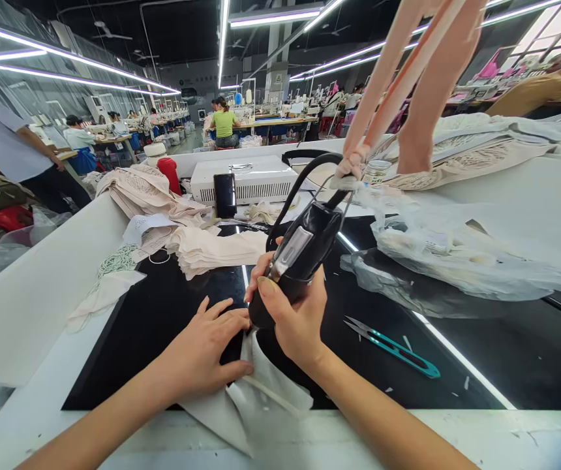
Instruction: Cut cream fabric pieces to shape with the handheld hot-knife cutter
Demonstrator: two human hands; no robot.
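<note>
My right hand (pixel 293 310) is wrapped round a black corded hand tool (pixel 304 251) with a silver plate on its side. The tool tilts, its lower end down at a piece of pale thin fabric (pixel 261 372); its exact kind I cannot tell. My left hand (pixel 205 349) lies palm down just left of that end, fingers spread on the fabric and the black mat (pixel 163 320). Peach fabric strips (pixel 359 153) are knotted above the tool and run up out of view. Teal-handled thread snips (pixel 398 349) lie to the right of my right hand.
Stacked beige fabric pieces (pixel 222 248) lie behind my hands, with a phone (pixel 225 196) propped against a white vented box (pixel 244 179). A clear plastic bag (pixel 456 248) is at the right. A raised white edge (pixel 50 281) bounds the left. People work at machines beyond.
</note>
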